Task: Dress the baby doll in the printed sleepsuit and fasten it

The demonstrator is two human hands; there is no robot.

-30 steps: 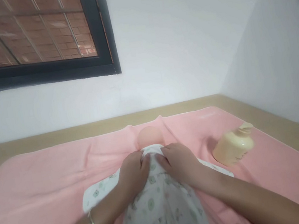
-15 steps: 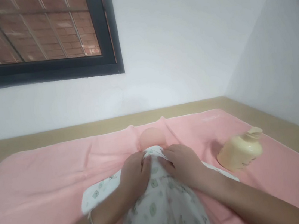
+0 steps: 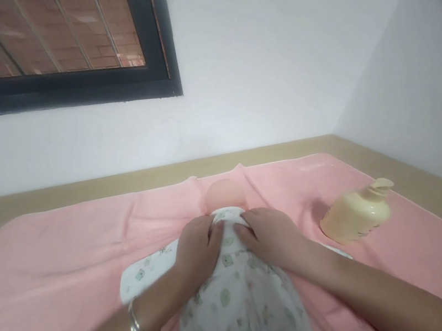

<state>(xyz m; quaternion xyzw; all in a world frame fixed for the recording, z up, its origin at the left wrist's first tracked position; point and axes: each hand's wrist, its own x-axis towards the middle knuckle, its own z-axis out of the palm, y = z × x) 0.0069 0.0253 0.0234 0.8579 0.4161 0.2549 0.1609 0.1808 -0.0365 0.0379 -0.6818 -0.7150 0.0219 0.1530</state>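
Observation:
A baby doll dressed in a white garment (image 3: 241, 291) with green prints lies on a pink blanket (image 3: 71, 256). Only its smooth round head (image 3: 225, 194) shows bare, just past the collar; no face is visible. My left hand (image 3: 200, 244), with a silver bangle at the wrist, is closed around the garment at the doll's left-side shoulder in view. Opposite it, my right hand (image 3: 272, 236) grips the other shoulder. Both thumbs lie on top of the cloth, pointing towards the collar, and the far fingertips are partly hidden. The sleeves spread out beneath my forearms.
A pale yellow bottle (image 3: 357, 215) with a spout-like top stands on the blanket to the right. Beyond the blanket runs a tan surface edge (image 3: 269, 153), meeting the white wall (image 3: 252, 71). A dark-framed window (image 3: 158, 35) is at the upper left.
The view has tipped slightly, so the doll, blanket and bottle sit a little higher. The cloth between my thumbs is flatter and wider near the collar. My hands remain at the shoulders.

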